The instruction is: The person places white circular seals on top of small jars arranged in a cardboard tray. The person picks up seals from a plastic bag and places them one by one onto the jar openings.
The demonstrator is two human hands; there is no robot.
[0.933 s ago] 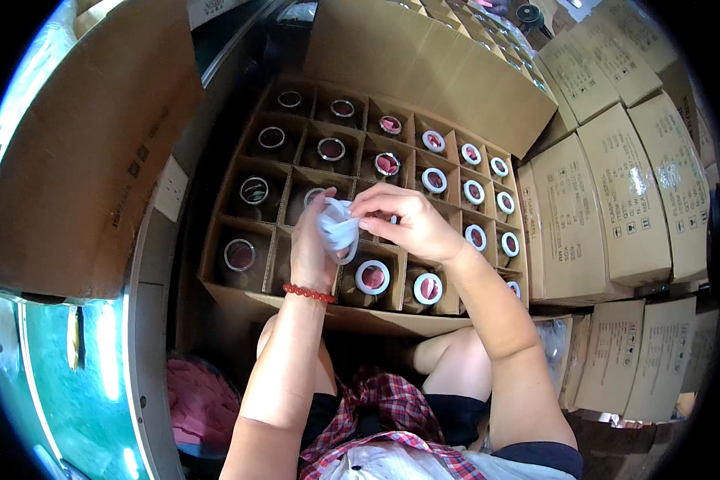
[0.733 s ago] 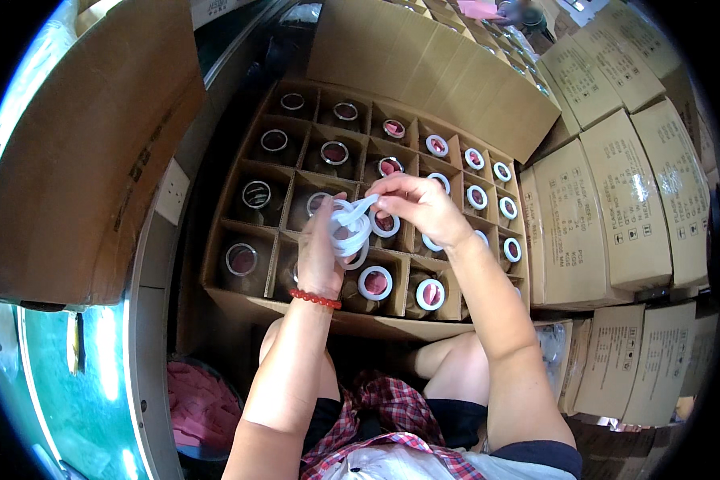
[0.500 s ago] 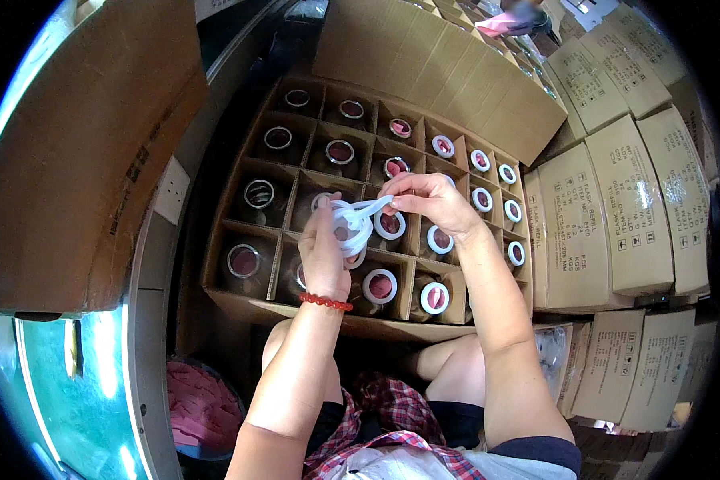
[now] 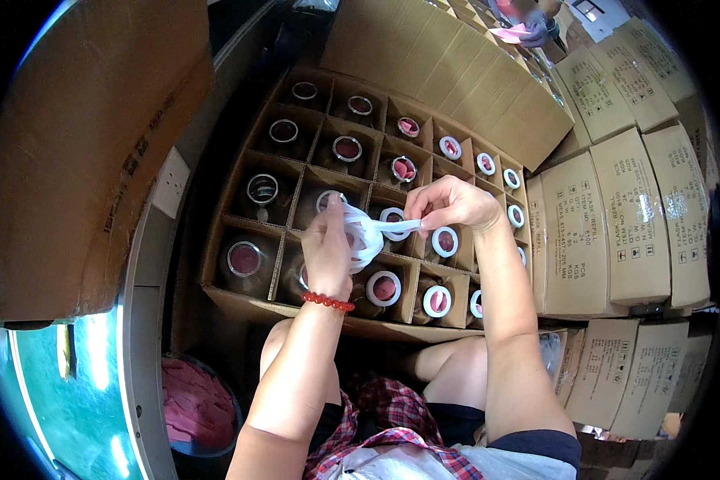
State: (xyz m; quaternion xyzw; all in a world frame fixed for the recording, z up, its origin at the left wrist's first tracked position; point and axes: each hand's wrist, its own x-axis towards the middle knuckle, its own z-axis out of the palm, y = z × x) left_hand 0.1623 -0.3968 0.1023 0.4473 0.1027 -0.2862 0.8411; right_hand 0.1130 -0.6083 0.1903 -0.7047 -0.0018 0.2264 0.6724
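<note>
My left hand (image 4: 326, 254), a red bead bracelet at its wrist, is closed around a bundle of soft white rings (image 4: 365, 242). Between the thumb and fingers of my right hand (image 4: 462, 206) is pinched the end of one white ring (image 4: 402, 226), drawn out flat from the bundle. Both hands are over a cardboard carton (image 4: 252, 299) split by dividers into cells, each with a glass flask (image 4: 244, 259) standing in it. White rings sit round the mouths of several flasks (image 4: 383, 289) on the right and near side; those at the left show bare rims. Pink pieces show inside some mouths.
A raised carton flap (image 4: 448, 76) stands behind the cells. Stacked cardboard boxes (image 4: 576, 224) line the right. At the left are a large brown cardboard sheet (image 4: 88, 160) and a green surface (image 4: 88, 384). A bucket of pink pieces (image 4: 198, 404) is low left. Another person (image 4: 528, 24) is far back.
My right hand has moved slightly right, stretching the pinched white ring further out of the bundle. My left hand stays almost in place. The whole view has shifted a little.
</note>
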